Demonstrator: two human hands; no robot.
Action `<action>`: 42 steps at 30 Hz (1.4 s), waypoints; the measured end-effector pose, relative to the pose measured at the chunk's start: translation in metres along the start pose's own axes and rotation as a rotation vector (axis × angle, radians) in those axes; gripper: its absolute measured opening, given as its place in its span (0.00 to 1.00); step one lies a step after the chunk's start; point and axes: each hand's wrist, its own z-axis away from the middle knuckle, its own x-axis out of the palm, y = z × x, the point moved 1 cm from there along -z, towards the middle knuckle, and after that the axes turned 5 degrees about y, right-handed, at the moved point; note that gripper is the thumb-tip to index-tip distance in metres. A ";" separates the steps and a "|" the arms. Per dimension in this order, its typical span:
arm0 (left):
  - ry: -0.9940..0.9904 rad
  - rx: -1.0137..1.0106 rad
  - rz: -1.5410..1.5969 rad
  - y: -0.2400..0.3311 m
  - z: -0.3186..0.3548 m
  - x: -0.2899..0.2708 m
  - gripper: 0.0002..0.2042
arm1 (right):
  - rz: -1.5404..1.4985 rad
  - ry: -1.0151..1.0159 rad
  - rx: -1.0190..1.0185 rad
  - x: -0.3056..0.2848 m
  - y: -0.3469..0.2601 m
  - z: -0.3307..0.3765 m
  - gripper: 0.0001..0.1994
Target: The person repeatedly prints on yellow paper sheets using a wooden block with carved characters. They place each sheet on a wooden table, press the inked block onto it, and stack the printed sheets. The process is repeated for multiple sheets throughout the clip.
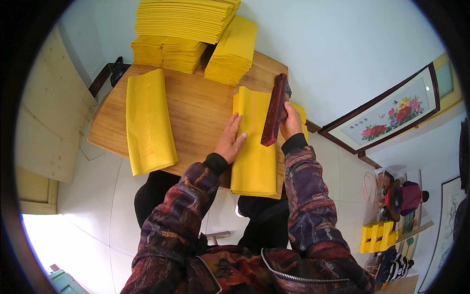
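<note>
Nearest to us, our two patterned sleeves come up from the lower edge toward the wooden worktop [196,105]. Our left hand [230,142] lies flat, fingers spread open, pressing on the left edge of a folded stack of yellow paper [254,157] that hangs a little over the near edge of the worktop. Our right hand [292,122] sits at the right side of that same stack, its fingers closed around a long dark red wooden block [274,110], which is held tilted on edge above the paper, its lower end close to or touching the sheet; we cannot tell which.

To the left, well apart from the hands, a second folded stack of yellow paper [147,122] lies lengthwise on the worktop, also overhanging the near edge.

Farther back, several tall piles of yellow sheets [186,29] stand along the far side of the worktop against the pale wall.

Off to the right, a framed flower picture [387,115] leans low against the wall.
</note>
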 end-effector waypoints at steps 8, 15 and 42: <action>-0.018 -0.035 0.057 -0.001 0.009 0.000 0.27 | 0.316 0.017 -0.023 0.006 -0.023 0.021 0.10; -0.015 -0.026 0.109 -0.001 0.008 0.000 0.27 | 0.477 -0.020 -0.047 0.015 -0.045 0.040 0.10; -0.016 0.024 0.003 0.024 0.043 -0.016 0.25 | 0.302 0.009 -0.077 -0.010 -0.033 0.083 0.09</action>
